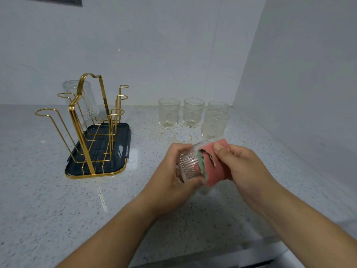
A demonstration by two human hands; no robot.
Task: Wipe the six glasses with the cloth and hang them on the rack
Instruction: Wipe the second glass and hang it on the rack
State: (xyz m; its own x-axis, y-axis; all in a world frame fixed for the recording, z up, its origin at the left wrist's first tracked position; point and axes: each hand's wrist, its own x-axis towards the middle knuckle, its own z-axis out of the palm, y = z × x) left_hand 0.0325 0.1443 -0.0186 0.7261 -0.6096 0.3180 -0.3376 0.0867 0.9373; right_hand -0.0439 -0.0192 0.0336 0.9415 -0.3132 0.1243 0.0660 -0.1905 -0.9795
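Note:
My left hand (172,171) grips a ribbed clear glass (188,165) lying on its side above the counter. My right hand (243,165) presses a pink and green cloth (212,165) against the glass's open end. Several more glasses stand upright at the back right: one (168,113), another (193,112), one behind (218,106) and one in front (214,123). A gold wire rack (87,122) on a dark tray (117,149) stands at the left. One glass (83,99) hangs upside down on a far peg of the rack.
The speckled white counter (58,200) runs to a wall at the back and a side wall (299,93) at the right. Yellowish ring stains (182,138) mark the counter in front of the standing glasses. The counter's front edge (251,248) shows at the bottom right.

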